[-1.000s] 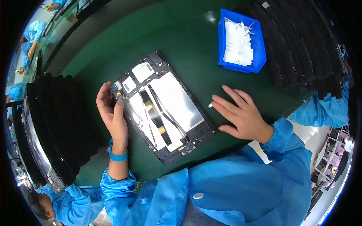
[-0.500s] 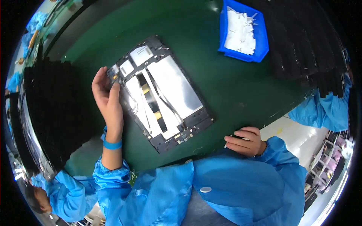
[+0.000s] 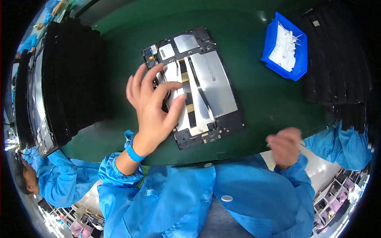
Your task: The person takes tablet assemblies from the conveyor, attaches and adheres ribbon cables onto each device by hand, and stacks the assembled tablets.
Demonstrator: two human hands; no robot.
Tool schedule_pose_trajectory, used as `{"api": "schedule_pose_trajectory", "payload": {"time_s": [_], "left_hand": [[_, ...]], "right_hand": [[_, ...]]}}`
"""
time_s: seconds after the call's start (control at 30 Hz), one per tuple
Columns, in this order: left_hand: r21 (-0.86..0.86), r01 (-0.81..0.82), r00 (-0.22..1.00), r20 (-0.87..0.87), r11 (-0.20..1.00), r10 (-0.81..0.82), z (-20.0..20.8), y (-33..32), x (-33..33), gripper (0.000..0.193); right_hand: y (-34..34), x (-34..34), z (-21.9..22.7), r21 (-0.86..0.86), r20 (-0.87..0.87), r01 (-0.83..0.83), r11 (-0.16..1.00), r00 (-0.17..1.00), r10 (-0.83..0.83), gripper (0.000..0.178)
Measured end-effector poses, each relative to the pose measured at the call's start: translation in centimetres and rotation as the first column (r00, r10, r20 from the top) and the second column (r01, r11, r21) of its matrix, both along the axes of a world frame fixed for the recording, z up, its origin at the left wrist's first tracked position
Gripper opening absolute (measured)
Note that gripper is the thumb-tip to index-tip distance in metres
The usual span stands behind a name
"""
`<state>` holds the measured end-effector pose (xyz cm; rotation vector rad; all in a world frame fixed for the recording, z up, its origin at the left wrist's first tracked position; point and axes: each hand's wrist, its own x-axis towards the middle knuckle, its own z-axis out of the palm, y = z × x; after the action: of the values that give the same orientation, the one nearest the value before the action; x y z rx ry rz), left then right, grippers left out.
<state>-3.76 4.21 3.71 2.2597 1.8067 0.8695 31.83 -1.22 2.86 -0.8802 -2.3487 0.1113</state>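
An opened tablet [image 3: 216, 81] lies tilted on the green table, its inside facing up. It shows silver battery panels, a black frame, dark ribbon cables and a small circuit board along the near edge. My left hand [image 3: 152, 105] reaches over the tablet's left side with its fingers spread. Thumb and index finger are apart above the silver strip by the middle gap; whether they touch it I cannot tell. A blue band circles that wrist. My right hand [image 3: 285, 146], smeared by motion, hovers near the table's front edge, right of the tablet; its fingers are too blurred to read.
A blue bin [image 3: 303, 59] holding white paper-like strips stands at the far right. Dark stacks of similar panels rise at the left [image 3: 75, 75] and right [image 3: 337, 63]. Co-workers in blue [image 3: 65, 178] sit at the left and right edges.
My left hand has left the tablet's upper left corner and come over its left part, fingers spreading. My right hand has lifted and blurred. The view has shifted.
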Motion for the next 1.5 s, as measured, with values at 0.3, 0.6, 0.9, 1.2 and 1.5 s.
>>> {"api": "schedule_pose_trajectory", "payload": {"time_s": [0.3,0.6,0.9,1.2,1.5], "left_hand": [[0.367,0.249,0.965,-0.017,0.896,-0.262,-0.2,-1.7,-0.5,0.015],[0.511,0.515,0.857,-0.284,0.688,-0.430,-1.3,-3.3,-1.2,0.017],[0.489,0.561,0.825,-0.263,0.668,-0.500,-1.1,-3.1,-1.5,0.012],[0.472,0.479,0.835,0.014,0.740,-0.550,-1.2,-3.0,-1.7,0.019],[0.081,0.109,0.955,0.267,0.991,-0.127,-1.5,0.3,-1.1,0.014]], "right_hand": [[16.4,-1.3,2.7,0.377,0.190,0.395,0.838,0.852,-0.487,0.030],[8.9,-11.8,3.4,-0.079,0.038,-0.076,0.994,0.996,0.079,0.020],[7.4,-15.5,2.2,-0.226,-0.133,-0.292,0.929,0.954,0.268,0.019],[13.3,-8.6,3.1,0.113,-0.228,0.435,0.894,0.887,-0.402,0.003],[16.3,-4.7,2.6,0.275,0.042,0.670,0.689,0.708,-0.705,0.037]]}}
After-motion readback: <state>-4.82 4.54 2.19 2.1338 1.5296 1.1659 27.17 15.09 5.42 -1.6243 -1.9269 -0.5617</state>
